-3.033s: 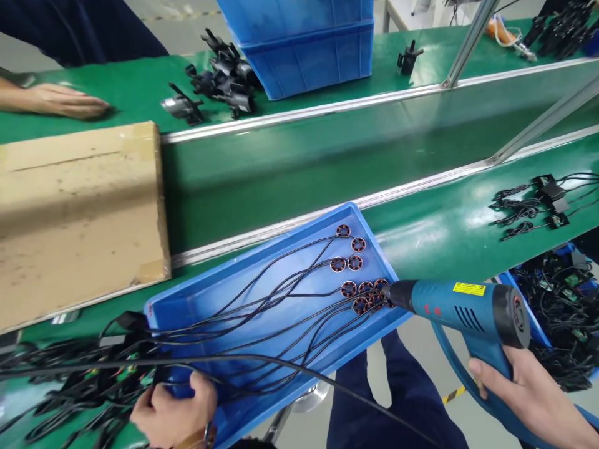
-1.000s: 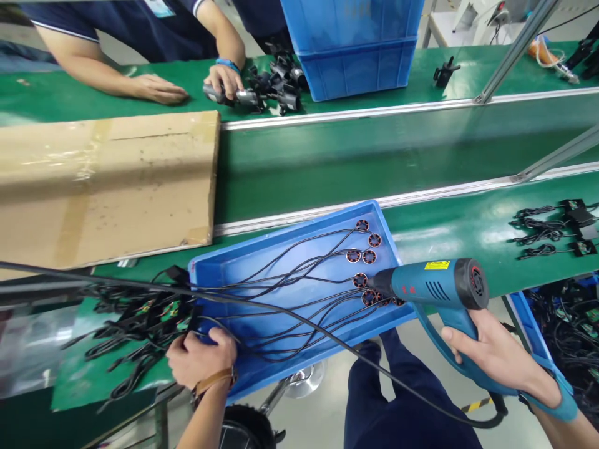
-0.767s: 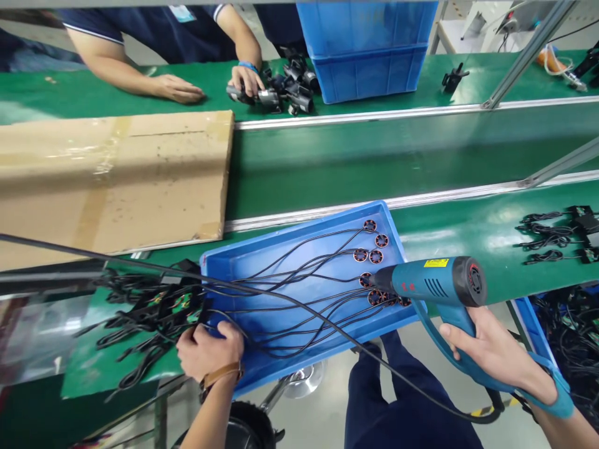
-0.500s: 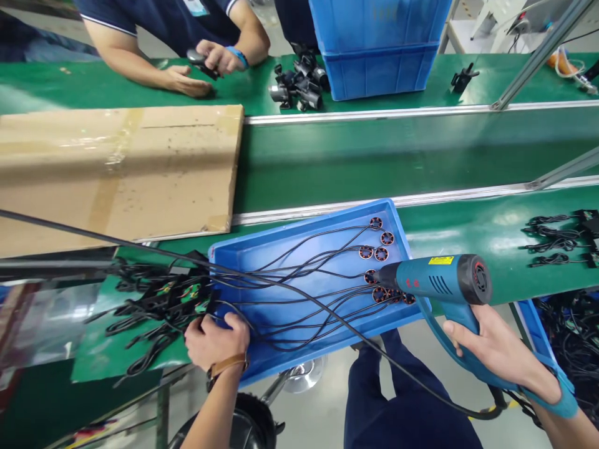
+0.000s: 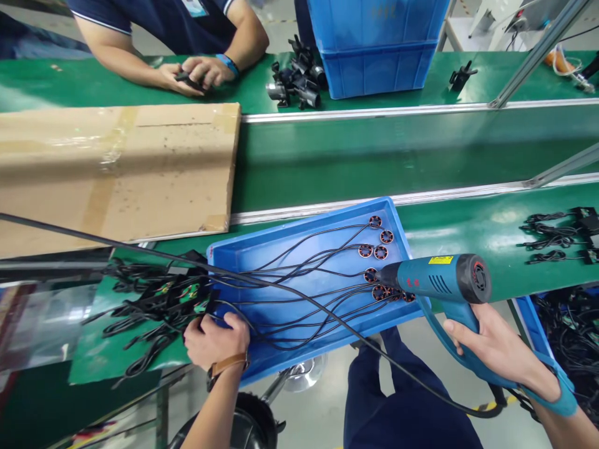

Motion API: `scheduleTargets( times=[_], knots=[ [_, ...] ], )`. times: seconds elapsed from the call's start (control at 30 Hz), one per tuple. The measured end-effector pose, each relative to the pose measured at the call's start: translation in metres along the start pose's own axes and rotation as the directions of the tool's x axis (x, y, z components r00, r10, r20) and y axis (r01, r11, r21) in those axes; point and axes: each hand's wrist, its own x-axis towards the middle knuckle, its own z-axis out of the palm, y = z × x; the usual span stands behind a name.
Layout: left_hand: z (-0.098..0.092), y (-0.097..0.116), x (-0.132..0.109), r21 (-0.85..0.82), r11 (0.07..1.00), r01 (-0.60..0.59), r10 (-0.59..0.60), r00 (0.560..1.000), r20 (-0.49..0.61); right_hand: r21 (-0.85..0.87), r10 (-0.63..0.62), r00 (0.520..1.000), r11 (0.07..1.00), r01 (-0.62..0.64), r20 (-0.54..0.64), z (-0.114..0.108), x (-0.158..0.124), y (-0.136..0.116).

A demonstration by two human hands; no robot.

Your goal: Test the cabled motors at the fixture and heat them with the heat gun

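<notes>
My right hand (image 5: pixel 498 346) is wrapped around the handle of a blue heat gun (image 5: pixel 433 277). The gun's dark nozzle points left over small round copper-wound coils (image 5: pixel 380 252) at the right end of a shallow blue tray (image 5: pixel 262 234). Black cables (image 5: pixel 299 302) run from the coils across the tray to its left end. My left hand (image 5: pixel 218 340) is at the tray's near left corner with fingers curled; what they grip is hidden. Beside it lie bundled black cables (image 5: pixel 150 340) and black housings with green circuit boards (image 5: pixel 189 292).
The gun's thick black cord (image 5: pixel 290 287) crosses over the tray. A flat cardboard sheet (image 5: pixel 116 174) lies at left. Across the bench, a co-worker's hands (image 5: pixel 196 73) hold a dark part, near black fittings (image 5: pixel 297 78) and stacked blue crates (image 5: pixel 377 62). More cables (image 5: pixel 552 237) lie at right.
The co-worker's hands have come together around the dark part and shifted slightly left. My hands, the heat gun and the tray stay almost where they were.
</notes>
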Motion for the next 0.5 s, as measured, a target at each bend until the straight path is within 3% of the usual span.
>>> scheduleTargets(
  times=[0.5],
  knots=[
    [-0.001,0.003,0.000,-0.012,1.000,0.024,-0.024,1.000,0.007,0.006,0.118,0.993,0.993,-0.118,-0.020,-0.012,-0.020,0.019]
  ],
)
